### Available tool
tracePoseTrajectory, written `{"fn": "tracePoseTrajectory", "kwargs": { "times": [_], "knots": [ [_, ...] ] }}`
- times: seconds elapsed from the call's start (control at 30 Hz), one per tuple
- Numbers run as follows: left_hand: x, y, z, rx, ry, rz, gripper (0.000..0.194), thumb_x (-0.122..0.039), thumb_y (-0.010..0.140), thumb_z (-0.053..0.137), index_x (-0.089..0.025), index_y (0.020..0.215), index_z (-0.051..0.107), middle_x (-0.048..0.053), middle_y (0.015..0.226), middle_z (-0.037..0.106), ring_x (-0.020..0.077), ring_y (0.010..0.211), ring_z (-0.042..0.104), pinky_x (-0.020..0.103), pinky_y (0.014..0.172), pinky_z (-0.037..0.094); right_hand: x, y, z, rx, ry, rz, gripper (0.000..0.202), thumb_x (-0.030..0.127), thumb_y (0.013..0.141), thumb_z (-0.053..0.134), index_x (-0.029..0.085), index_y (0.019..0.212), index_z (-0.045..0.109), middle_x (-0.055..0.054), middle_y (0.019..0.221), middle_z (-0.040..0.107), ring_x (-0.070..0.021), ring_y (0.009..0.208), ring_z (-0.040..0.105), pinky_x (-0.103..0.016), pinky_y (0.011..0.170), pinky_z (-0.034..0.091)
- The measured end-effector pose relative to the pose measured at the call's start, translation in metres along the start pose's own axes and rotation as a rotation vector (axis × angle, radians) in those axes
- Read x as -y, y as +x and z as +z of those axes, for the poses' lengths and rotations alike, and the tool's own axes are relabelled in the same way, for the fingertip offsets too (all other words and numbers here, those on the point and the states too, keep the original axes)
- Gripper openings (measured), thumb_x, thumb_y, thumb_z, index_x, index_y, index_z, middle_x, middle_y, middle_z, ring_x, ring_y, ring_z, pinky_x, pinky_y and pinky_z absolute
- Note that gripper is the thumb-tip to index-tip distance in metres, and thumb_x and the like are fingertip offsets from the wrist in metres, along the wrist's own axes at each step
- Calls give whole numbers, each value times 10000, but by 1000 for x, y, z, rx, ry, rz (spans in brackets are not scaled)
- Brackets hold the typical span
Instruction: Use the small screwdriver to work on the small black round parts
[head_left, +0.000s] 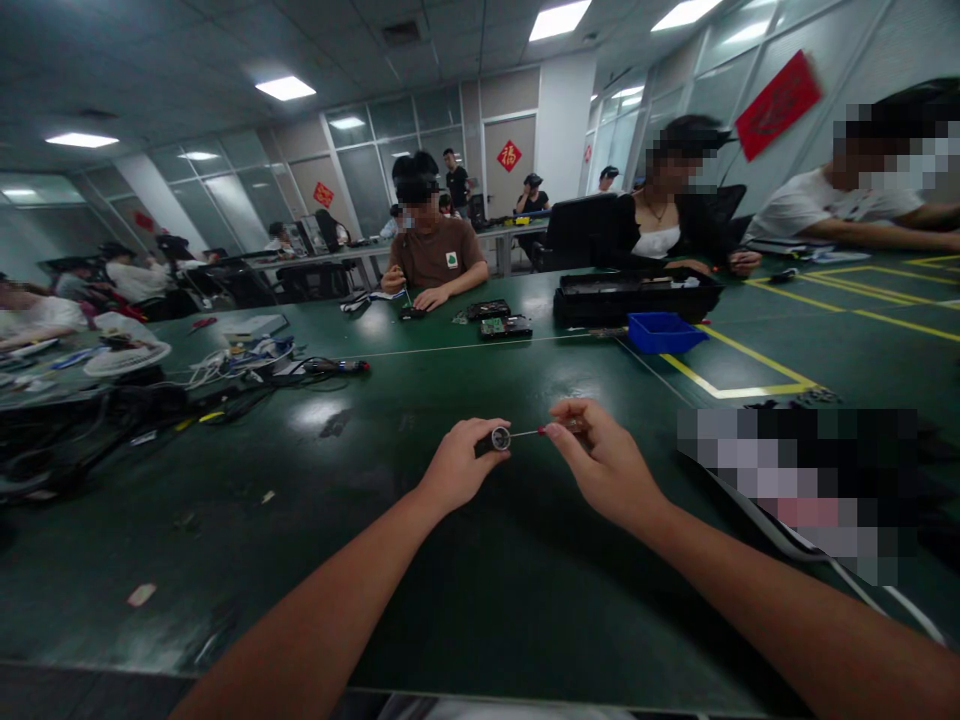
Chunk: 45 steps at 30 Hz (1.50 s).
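Observation:
My left hand (pixel 463 462) pinches a small round part (pixel 501 438) with a silvery rim and a dark inside, its open face turned toward me and a little right. In my right hand (pixel 600 455) is a screwdriver (pixel 531 432), fingers wrapped round its handle. Its thin metal shaft points left, and the tip reaches the edge of the round part; whether it sits in a screw is too small to tell. Both hands are held over the green table (pixel 480 600).
Opened hard drives (pixel 505 327) lie ahead, near a person in a brown shirt. A black tray (pixel 637 297) and a blue bin (pixel 666 332) stand at the right. Cables (pixel 225 365) and tools crowd the left. A blurred-out device (pixel 802 490) lies by my right arm.

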<state>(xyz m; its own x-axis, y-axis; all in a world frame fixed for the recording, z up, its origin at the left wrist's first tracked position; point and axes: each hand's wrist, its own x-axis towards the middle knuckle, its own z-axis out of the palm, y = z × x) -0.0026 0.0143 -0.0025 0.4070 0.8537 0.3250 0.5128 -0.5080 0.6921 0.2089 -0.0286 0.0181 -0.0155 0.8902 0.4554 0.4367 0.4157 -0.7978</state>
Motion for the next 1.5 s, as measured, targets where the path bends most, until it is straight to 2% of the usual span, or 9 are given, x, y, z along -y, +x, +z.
{"fn": "tracePoseTrajectory", "kwargs": {
  "times": [0.13, 0.27, 0.33, 0.63, 0.87, 1.0, 1.17, 1.37, 1.5],
  "knots": [
    [-2, 0, -1, 8, 10, 19, 379, -183, 845, 717, -273, 1206, 648, 25, 1184, 660, 222, 1139, 566, 398, 1018, 425, -2, 4, 2, -24, 218, 112, 262, 450, 910, 594, 212, 1010, 641, -57, 896, 699, -212, 828, 673, -373, 767, 536],
    [-5, 1, -2, 3, 51, 60, 367, -198, 869, 692, -270, 1225, 639, 30, 1220, 649, 223, 1163, 551, 410, 1035, 414, -10, 13, 3, -106, 579, 346, 301, 504, 845, 651, 204, 865, 640, -24, 778, 648, -178, 709, 639, -391, 751, 575],
    [-5, 2, -3, 15, 81, 39, 371, -207, 873, 688, -270, 1235, 635, 35, 1219, 650, 232, 1160, 549, 424, 1028, 416, -16, 16, 4, -154, 623, 384, 306, 504, 814, 686, 204, 842, 633, -17, 768, 635, -170, 702, 629, -382, 739, 582],
    [-7, 0, -4, 34, 86, -5, 368, -220, 867, 692, -269, 1227, 637, 41, 1194, 655, 243, 1135, 561, 430, 1011, 426, -3, 8, 1, -106, 192, 158, 282, 466, 924, 553, 194, 929, 627, -43, 775, 676, -195, 725, 653, -355, 704, 531],
    [-10, 2, -3, -2, 39, -28, 313, -160, 843, 692, -214, 1148, 649, 55, 1180, 640, 223, 1116, 582, 383, 1028, 447, 1, 6, -1, -108, 127, 85, 271, 461, 939, 540, 204, 946, 626, -33, 774, 670, -184, 701, 635, -330, 663, 503],
    [-11, 1, -2, 5, 37, -30, 305, -164, 867, 650, -207, 1166, 607, 53, 1171, 635, 221, 1096, 585, 381, 1019, 457, 4, 4, -4, -177, 81, 46, 250, 441, 941, 554, 207, 972, 640, -15, 735, 652, -174, 666, 623, -315, 627, 486],
    [-22, -5, -3, 120, 67, -28, 359, -214, 926, 550, -215, 1283, 520, 86, 1259, 578, 240, 1153, 556, 396, 1011, 456, 8, 2, -8, -268, 100, -4, 213, 415, 953, 554, 226, 1003, 638, -14, 763, 660, -177, 694, 632, -324, 644, 497],
    [-42, -12, 8, 309, 234, 51, 222, -386, 883, 662, -211, 1009, 608, 38, 990, 631, 215, 884, 602, 339, 746, 483, 7, 3, -9, -286, 105, -14, 191, 404, 955, 556, 237, 1009, 632, -12, 775, 658, -177, 701, 633, -325, 649, 506],
    [-48, -17, 18, 449, 284, 246, 211, -337, 945, 573, -239, 1120, 639, 50, 1095, 639, 217, 1013, 618, 336, 860, 492, 6, 4, -9, -279, 117, -23, 187, 396, 959, 546, 233, 998, 628, -15, 779, 660, -175, 700, 631, -322, 652, 510]
  ]
}}
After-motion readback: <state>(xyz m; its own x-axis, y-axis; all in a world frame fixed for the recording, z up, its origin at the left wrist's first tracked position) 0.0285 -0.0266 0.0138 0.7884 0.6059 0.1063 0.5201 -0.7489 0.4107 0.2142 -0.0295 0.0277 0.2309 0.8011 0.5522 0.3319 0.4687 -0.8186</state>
